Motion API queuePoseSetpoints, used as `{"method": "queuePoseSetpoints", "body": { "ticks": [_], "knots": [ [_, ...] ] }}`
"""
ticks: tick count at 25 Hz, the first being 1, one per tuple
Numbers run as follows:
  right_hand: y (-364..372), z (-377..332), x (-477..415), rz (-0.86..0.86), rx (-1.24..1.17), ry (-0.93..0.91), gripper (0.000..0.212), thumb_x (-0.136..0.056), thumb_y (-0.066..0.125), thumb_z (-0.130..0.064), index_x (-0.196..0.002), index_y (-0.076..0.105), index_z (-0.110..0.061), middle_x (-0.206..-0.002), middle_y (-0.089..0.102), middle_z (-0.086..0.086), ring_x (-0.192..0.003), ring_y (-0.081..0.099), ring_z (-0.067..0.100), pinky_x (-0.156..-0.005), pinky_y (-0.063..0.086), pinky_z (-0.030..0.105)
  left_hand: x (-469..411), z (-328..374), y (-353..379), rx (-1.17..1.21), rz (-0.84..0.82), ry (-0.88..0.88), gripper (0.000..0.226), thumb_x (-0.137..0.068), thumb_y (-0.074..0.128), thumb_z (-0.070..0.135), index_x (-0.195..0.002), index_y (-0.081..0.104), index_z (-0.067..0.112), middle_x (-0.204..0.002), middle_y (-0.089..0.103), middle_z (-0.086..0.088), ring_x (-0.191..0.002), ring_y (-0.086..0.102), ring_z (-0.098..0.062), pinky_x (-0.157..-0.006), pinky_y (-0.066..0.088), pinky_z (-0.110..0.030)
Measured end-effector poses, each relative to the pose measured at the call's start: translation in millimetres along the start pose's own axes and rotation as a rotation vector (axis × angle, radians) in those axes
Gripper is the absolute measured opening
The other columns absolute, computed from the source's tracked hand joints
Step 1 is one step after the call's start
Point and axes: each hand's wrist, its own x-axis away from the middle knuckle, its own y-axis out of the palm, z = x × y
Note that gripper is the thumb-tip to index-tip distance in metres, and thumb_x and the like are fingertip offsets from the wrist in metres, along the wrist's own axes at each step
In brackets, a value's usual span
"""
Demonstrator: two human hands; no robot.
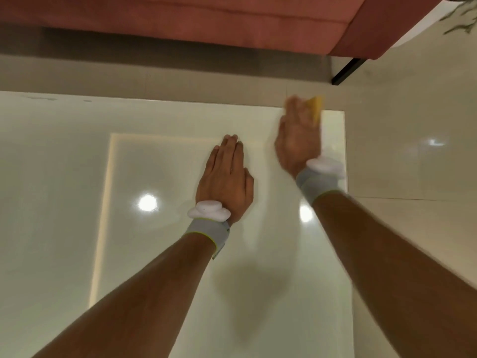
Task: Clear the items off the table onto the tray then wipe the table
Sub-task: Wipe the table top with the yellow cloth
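Note:
The glossy white table (64,164) fills most of the view and carries no items. My left hand (227,177) lies flat on its middle, palm down, fingers together and holding nothing. My right hand (296,140) is blurred near the table's far right corner, pressing a yellow cloth (316,107) against the surface. Only a small part of the cloth shows past the fingers. No tray is in view.
A reddish sofa (206,19) runs along the far side of the table, with a black leg (347,72) at its right end. Pale tiled floor (413,151) lies to the right of the table edge. Plant leaves (462,19) hang in the top right corner.

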Motion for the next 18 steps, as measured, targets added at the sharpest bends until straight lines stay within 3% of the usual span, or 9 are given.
{"method": "queuePoseSetpoints", "body": {
  "ticks": [2, 3, 5, 8, 9, 11, 14, 16, 18],
  "knots": [
    [-3.6, -3.3, 53.9, -0.137, 0.004, -0.394, 0.05, -0.099, 0.029, -0.02, -0.145, 0.037, -0.001, -0.151, 0.038, 0.016, -0.141, 0.033, 0.031, -0.117, 0.022, 0.053, -0.1, 1.0, -4.2, -0.035, -0.012, 0.008, 0.055, -0.089, 0.034, 0.019, -0.139, 0.04, -0.004, -0.147, 0.04, -0.019, -0.139, 0.034, -0.029, -0.117, 0.021, -0.038],
    [-8.6, 12.4, 70.5, -0.189, 0.015, -0.469, 0.05, -0.1, 0.029, -0.021, -0.147, 0.035, -0.003, -0.152, 0.036, 0.014, -0.143, 0.03, 0.029, -0.117, 0.021, 0.051, -1.2, 0.5, -4.4, -0.044, -0.017, 0.003, 0.055, -0.09, 0.034, 0.019, -0.139, 0.04, -0.004, -0.147, 0.04, -0.019, -0.139, 0.034, -0.029, -0.117, 0.021, -0.038],
    [-18.1, 53.1, 69.5, -0.105, 0.016, -0.312, 0.051, -0.099, 0.028, -0.021, -0.146, 0.036, -0.001, -0.152, 0.035, 0.019, -0.142, 0.03, 0.033, -0.117, 0.022, 0.051, -1.4, 0.4, -0.6, -0.042, -0.029, 0.01, 0.055, -0.09, 0.033, 0.019, -0.14, 0.039, -0.003, -0.148, 0.039, -0.018, -0.14, 0.032, -0.029, -0.118, 0.02, -0.038],
    [-21.0, 76.9, -1.5, 0.037, -0.05, 0.187, 0.052, -0.098, 0.026, -0.017, -0.145, 0.034, 0.003, -0.154, 0.03, 0.022, -0.144, 0.025, 0.034, -0.121, 0.014, 0.041, -0.4, -0.3, 0.3, -0.043, -0.019, 0.01, 0.055, -0.091, 0.032, 0.02, -0.14, 0.038, -0.003, -0.148, 0.038, -0.018, -0.141, 0.031, -0.029, -0.118, 0.019, -0.038],
    [-19.8, 70.8, -24.3, 0.027, -0.055, 0.274, 0.051, -0.097, 0.026, -0.015, -0.145, 0.034, 0.002, -0.154, 0.029, 0.02, -0.145, 0.023, 0.033, -0.121, 0.01, 0.039, -0.3, 0.5, 1.2, -0.041, -0.025, 0.018, 0.055, -0.091, 0.031, 0.02, -0.14, 0.038, -0.003, -0.148, 0.038, -0.018, -0.141, 0.032, -0.029, -0.118, 0.019, -0.038],
    [-9.2, 32.5, -26.6, -0.026, -0.034, 0.19, 0.05, -0.097, 0.03, -0.011, -0.145, 0.035, 0.003, -0.153, 0.032, 0.02, -0.144, 0.025, 0.035, -0.121, 0.008, 0.045, -0.6, 0.1, 1.8, -0.035, -0.014, 0.017, 0.055, -0.091, 0.03, 0.02, -0.14, 0.038, -0.003, -0.148, 0.038, -0.018, -0.141, 0.031, -0.029, -0.118, 0.019, -0.038],
    [-4.4, 2.3, 64.2, -0.111, -0.061, -0.304, 0.048, -0.099, 0.034, -0.014, -0.143, 0.039, 0.003, -0.148, 0.04, 0.02, -0.14, 0.034, 0.034, -0.115, 0.026, 0.054, -0.9, -0.2, -2.2, -0.03, -0.009, 0.007, 0.055, -0.09, 0.03, 0.018, -0.14, 0.038, -0.003, -0.148, 0.039, -0.019, -0.141, 0.032, -0.029, -0.118, 0.02, -0.038],
    [-16.7, 28.6, 114.8, -0.133, -0.045, -0.327, 0.047, -0.1, 0.034, -0.018, -0.142, 0.041, 0.002, -0.148, 0.041, 0.019, -0.141, 0.032, 0.029, -0.114, 0.029, 0.051, -1.2, 2.4, -2.9, -0.028, -0.006, 0.013, 0.054, -0.091, 0.031, 0.017, -0.14, 0.039, -0.003, -0.147, 0.039, -0.018, -0.141, 0.032, -0.029, -0.118, 0.02, -0.039],
    [-26.3, 62.4, 107.2, -0.01, -0.018, -0.119, 0.051, -0.1, 0.031, -0.023, -0.143, 0.039, 0.003, -0.149, 0.039, 0.02, -0.141, 0.032, 0.03, -0.114, 0.029, 0.05, -0.4, 0.9, 0.4, -0.021, 0.004, 0.014, 0.054, -0.091, 0.03, 0.018, -0.14, 0.039, -0.003, -0.147, 0.04, -0.019, -0.14, 0.032, -0.03, -0.118, 0.021, -0.039]
  ]
}}
